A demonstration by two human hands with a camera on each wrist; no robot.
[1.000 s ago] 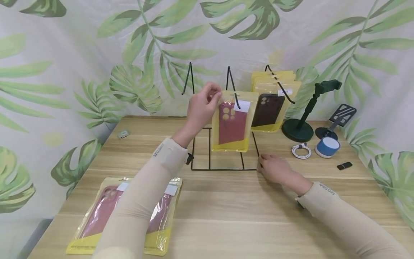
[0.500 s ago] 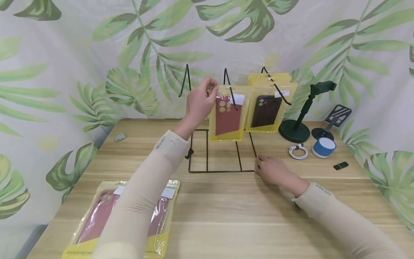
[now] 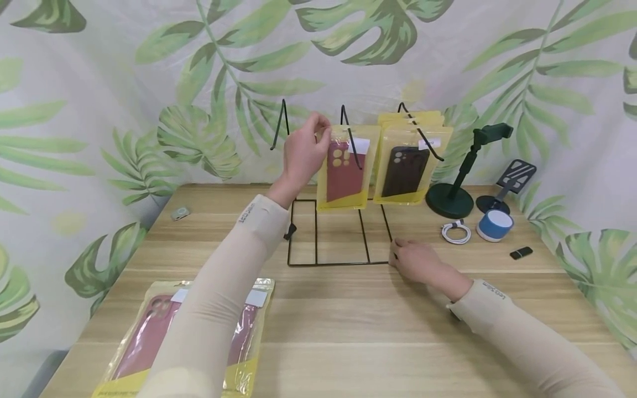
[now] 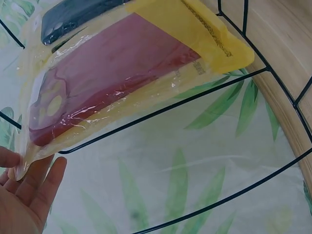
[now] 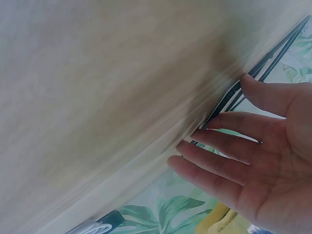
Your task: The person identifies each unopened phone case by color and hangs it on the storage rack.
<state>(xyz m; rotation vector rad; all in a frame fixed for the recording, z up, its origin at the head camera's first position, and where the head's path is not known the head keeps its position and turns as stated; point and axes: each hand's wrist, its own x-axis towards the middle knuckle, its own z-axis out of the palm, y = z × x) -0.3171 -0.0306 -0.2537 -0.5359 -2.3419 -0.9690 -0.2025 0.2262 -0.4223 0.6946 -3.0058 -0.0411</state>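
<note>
In the head view, a yellow-edged clear pouch with a red phone case (image 3: 344, 179) hangs on the middle hook (image 3: 351, 132) of a black wire display rack (image 3: 328, 264). My left hand (image 3: 305, 148) pinches this pouch by its upper left corner; the left wrist view shows thumb and fingers on that corner. My right hand (image 3: 415, 261) holds the front right corner of the rack's base, the wire between thumb and index finger, the other fingers fairly straight in the right wrist view. Several pouches, the front one with a dark phone case (image 3: 405, 171), hang on the right hook.
Pouches with pink phone cases (image 3: 149, 337) lie front left, partly behind my left sleeve. The left hook (image 3: 280, 124) is bare. On the right stand a green phone stand (image 3: 450, 200), a grey stand (image 3: 515, 177), a blue-white cylinder (image 3: 495, 225), a coiled white cable (image 3: 455, 232) and a black stick (image 3: 521, 252).
The pouch with the red phone case has moved back along the middle hook, led by my left hand. My right hand stays at the rack's corner. The head view has shifted slightly.
</note>
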